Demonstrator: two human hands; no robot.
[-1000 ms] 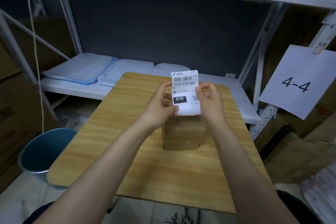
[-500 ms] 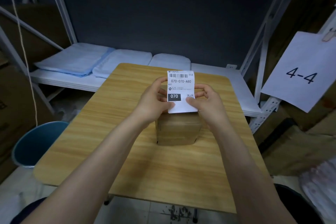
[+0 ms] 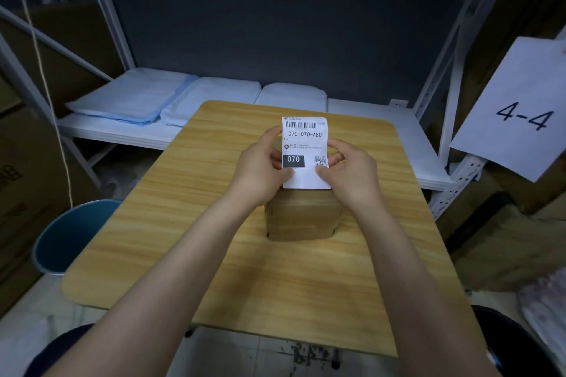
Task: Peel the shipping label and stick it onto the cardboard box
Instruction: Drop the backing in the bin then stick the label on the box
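A white shipping label (image 3: 304, 144) with a barcode, "070-070-A80" and a black "070" patch is held upright above the table. My left hand (image 3: 260, 168) pinches its lower left edge and my right hand (image 3: 352, 171) pinches its lower right edge. Just below the label stands a small brown cardboard box (image 3: 301, 217) in the middle of the wooden table (image 3: 153, 223). The label's bottom edge sits at the box's top; whether it touches is unclear. My hands hide the box's upper corners.
A blue bin (image 3: 70, 236) stands on the floor left of the table. Behind the table, a white shelf (image 3: 382, 138) carries folded light-blue pads (image 3: 131, 98). A paper sign reading "4-4" (image 3: 520, 113) hangs at right. Cardboard boxes line both sides.
The label has come down slightly toward the box top, and my fingers have shifted to its lower corners. The view has tilted a little.
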